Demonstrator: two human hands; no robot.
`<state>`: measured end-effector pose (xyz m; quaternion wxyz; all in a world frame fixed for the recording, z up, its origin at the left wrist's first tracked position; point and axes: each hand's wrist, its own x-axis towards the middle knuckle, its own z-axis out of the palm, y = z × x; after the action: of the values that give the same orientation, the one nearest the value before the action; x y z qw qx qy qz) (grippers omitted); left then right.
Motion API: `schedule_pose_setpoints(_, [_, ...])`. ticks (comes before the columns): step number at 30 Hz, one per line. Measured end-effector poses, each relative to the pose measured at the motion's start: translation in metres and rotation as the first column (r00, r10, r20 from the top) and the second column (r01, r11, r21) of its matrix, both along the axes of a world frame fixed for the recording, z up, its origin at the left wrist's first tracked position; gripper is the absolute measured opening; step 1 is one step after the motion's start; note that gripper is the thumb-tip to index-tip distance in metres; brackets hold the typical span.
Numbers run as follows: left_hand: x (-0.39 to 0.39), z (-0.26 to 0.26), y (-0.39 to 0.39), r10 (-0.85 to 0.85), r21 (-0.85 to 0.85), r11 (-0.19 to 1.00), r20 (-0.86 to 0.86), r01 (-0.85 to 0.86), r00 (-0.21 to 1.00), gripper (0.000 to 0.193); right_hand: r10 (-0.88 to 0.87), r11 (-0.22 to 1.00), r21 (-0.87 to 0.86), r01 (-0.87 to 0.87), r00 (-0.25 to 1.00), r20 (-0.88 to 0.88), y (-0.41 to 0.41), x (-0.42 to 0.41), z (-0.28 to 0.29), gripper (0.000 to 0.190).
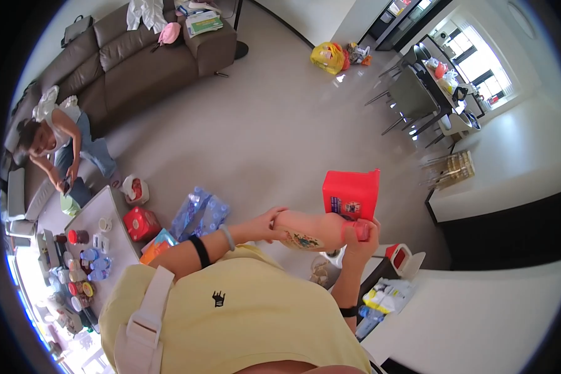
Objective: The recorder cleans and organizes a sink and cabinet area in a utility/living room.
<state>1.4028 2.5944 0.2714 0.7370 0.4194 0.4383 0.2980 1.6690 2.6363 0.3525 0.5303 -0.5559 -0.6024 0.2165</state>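
Observation:
A large pale pink plastic bottle (308, 229) with a floral label lies sideways in front of my chest. My left hand (270, 225) grips its base end, on the left. Around the red cap (356, 231) at the other end are the fingers of my right hand (363, 243). Just beyond the cap is a red box-shaped container (351, 194) with printed labels. Its lower edge is partly hidden by the bottle and my right hand; whether my fingers also hold it, I cannot tell.
A table (121, 233) with jars and bottles stands to my left, by a patterned blue bag (200, 212) and red box (141, 224). A person (65, 140) sits near the brown sofa (145, 65). A white-and-yellow packet (387, 295) is at my right, a dining chair (409, 93) farther off.

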Motion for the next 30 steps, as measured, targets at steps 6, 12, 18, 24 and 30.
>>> schedule_pose_setpoints(6, [0.032,0.005,0.214,-0.067,0.233,0.971,0.074,0.048,0.995,0.083,-0.072,0.997,-0.029,0.067,0.963,-0.258,0.173,0.029,0.008,0.042])
schedule_pose_setpoints(12, [0.072,-0.022,0.396,-0.058,0.38,0.917,-0.177,0.123,0.983,0.081,-0.018,0.99,-0.14,-0.014,0.975,-0.221,0.366,0.078,-0.031,0.056])
schedule_pose_setpoints(18, [0.071,-0.009,0.548,0.169,0.288,0.951,-0.196,-0.108,0.966,0.078,0.392,0.893,-0.167,-0.417,0.905,-0.166,0.587,0.088,-0.024,0.052])
schedule_pose_setpoints(24, [0.064,-0.018,0.684,0.436,0.324,0.88,-0.265,-0.346,0.86,0.077,0.437,0.811,-0.294,-0.506,0.857,-0.272,0.765,0.05,-0.041,0.033])
schedule_pose_setpoints(30, [0.058,-0.024,0.867,0.611,0.619,0.736,-0.434,-0.274,0.662,0.068,0.232,0.9,-0.325,-0.291,0.95,-0.207,0.941,0.036,-0.068,0.029])
